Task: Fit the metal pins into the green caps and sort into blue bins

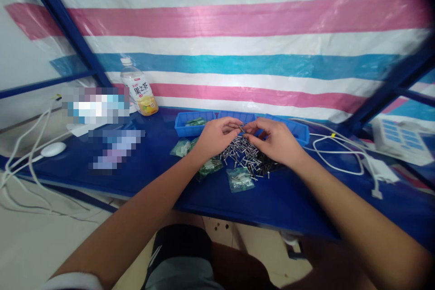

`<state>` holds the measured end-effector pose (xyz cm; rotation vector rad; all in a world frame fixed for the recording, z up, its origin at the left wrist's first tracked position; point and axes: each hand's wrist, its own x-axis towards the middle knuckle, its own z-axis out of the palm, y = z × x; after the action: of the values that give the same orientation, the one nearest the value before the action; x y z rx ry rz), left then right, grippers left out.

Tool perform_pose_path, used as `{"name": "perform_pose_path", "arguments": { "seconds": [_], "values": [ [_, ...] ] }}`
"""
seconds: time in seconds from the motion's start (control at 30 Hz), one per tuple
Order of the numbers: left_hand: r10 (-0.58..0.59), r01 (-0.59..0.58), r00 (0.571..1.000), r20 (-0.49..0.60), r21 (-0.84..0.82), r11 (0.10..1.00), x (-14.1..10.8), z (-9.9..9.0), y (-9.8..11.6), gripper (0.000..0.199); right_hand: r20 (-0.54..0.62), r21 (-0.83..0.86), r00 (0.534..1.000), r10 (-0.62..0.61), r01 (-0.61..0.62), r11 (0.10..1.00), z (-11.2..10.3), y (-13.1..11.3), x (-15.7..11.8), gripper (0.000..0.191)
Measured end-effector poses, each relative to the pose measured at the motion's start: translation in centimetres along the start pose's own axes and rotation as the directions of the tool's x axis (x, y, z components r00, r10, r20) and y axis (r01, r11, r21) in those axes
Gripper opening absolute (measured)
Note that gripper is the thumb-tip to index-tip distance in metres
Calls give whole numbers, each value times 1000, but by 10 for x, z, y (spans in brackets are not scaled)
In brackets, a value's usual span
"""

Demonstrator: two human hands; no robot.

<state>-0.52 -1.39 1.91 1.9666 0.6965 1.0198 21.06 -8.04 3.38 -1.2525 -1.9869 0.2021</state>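
Note:
My left hand point(217, 138) and my right hand point(273, 140) meet over a pile of small metal fasteners point(239, 152), thin pieces like rivets or screws, some silver and some dark. Fingertips of both hands are pinched together around a thin metal fastener point(242, 129); its exact shape is too small to make out. Under my left hand lie green-tinted plastic bags point(210, 166) with fasteners inside. One small clear bag point(240, 179) rests in front of the pile. Blue bins stand just behind my hands: a left bin point(176, 124) holding green bags, a middle bin point(237, 115), and a right bin point(302, 132) partly hidden.
The blue table point(204, 199) carries a drink bottle point(141, 88) at the back left. White cables point(340, 165) and a white power strip lie to the right, with more cables point(32, 158) at the left. A striped plastic sheet point(220, 22) hangs behind.

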Motion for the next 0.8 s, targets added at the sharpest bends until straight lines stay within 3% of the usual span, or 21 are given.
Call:
{"name": "perform_pose_path", "arguments": {
  "seconds": [0.33, 0.6, 0.8],
  "values": [
    [-49, 49, 999, 0, 30, 998, -1, -1, 4, 21, 52, -33, 999, -2, 4, 999, -4, -7, -1, 16],
    [-41, 38, 999, 34, 76, 996, 0, -1, 2, 13, -98, -71, 995, -19, 12, 997, -5, 1, 0, 16],
    [-30, 27, 999, 42, 83, 996, -2, -1, 5, 22, -17, -45, 999, -34, 34, 998, -3, 3, 0, 9]
  ]
}}
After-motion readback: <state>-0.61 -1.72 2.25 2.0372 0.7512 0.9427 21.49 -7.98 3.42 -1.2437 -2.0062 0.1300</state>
